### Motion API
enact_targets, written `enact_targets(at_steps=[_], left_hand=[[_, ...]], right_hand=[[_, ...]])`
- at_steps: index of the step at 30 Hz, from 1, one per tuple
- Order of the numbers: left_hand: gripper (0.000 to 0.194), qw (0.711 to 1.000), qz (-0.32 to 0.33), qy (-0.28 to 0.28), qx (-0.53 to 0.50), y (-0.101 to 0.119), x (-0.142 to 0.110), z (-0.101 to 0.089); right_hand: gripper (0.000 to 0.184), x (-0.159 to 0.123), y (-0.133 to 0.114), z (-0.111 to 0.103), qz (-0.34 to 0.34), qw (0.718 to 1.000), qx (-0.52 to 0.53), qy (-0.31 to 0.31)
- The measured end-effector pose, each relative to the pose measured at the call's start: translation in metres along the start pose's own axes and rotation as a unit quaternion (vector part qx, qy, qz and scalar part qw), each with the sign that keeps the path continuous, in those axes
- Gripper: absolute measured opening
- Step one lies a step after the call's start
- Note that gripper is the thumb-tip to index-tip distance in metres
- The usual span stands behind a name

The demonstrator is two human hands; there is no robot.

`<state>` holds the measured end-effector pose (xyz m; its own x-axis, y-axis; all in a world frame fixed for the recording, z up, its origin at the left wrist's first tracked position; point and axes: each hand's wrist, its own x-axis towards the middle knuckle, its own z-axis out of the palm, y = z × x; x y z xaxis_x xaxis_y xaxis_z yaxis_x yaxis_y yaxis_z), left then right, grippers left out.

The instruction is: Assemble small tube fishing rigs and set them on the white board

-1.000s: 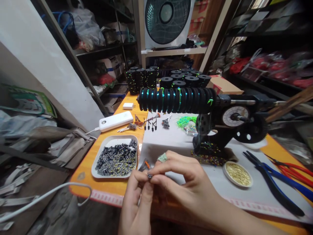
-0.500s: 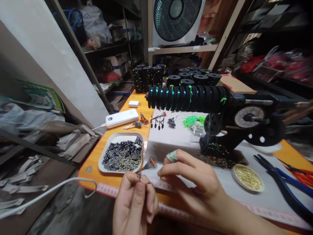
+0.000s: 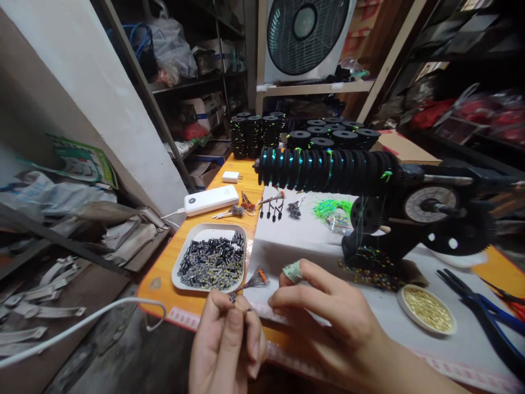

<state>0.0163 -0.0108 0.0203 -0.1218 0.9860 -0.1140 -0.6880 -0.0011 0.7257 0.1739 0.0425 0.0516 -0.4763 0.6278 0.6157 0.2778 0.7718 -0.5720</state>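
Cluttered workroom: shelving point(image 3: 316, 89) and a box fan point(image 3: 304, 23) behind, orange-topped table point(image 3: 162, 265) in front. Clock read from the left hand.

Centre: left hand point(image 3: 227, 336), palm side turned inward, fingers curled and closed in a pinch on one small dark piece point(image 3: 233, 298), at the fingertips; its detail is too small to read.

Between two and three o'clock: right hand point(image 3: 324, 301), half open, fingers arched above the table's near edge, forearm running off toward four; nothing seen held, underside hidden. Item: green finger wrap point(image 3: 292, 272).

Between eleven and twelve: white tray point(image 3: 175, 273) of loose dark and grey pieces point(image 3: 211, 260), well stocked.

One o'clock, near: orange-tipped bundle point(image 3: 258, 277); contact with the fingers cannot be told. Same bearing, farther: horizontal black roll point(image 3: 328, 169) on a machine, wound with blue line.

Twelve, far: standing black rolls point(image 3: 258, 137).

Three: dish of gold bits point(image 3: 426, 309), pliers point(image 3: 471, 298).

Progress, as judged: one piece in hand, mid-handling; most tray stock apparently untouched; finished count not determinable.
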Motion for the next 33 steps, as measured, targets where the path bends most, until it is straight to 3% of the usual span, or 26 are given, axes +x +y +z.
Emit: enact_targets(at_steps=[6, 11, 24, 33], left_hand=[[0.029, 1.000, -0.013, 0.001, 0.012, -0.005, -0.001, 0.002], [0.035, 0.997, -0.067, 0.034, 0.032, -0.013, -0.005, 0.008], [0.029, 0.995, 0.022, 0.079, 0.051, -0.016, -0.006, 0.012], [0.035, 0.996, -0.037, 0.067, 0.050, -0.024, -0.008, 0.008]], right_hand=[[0.015, 0.000, -0.003, 0.001, 0.023, 0.999, 0.048, 0.008], [0.015, 0.000, -0.006, 0.001, 0.054, 0.993, 0.101, 0.025], [0.014, 0.000, -0.006, 0.000, 0.037, 0.997, 0.068, 0.021], [0.014, 0.000, -0.008, 0.000, 0.042, 0.996, 0.075, 0.033]])
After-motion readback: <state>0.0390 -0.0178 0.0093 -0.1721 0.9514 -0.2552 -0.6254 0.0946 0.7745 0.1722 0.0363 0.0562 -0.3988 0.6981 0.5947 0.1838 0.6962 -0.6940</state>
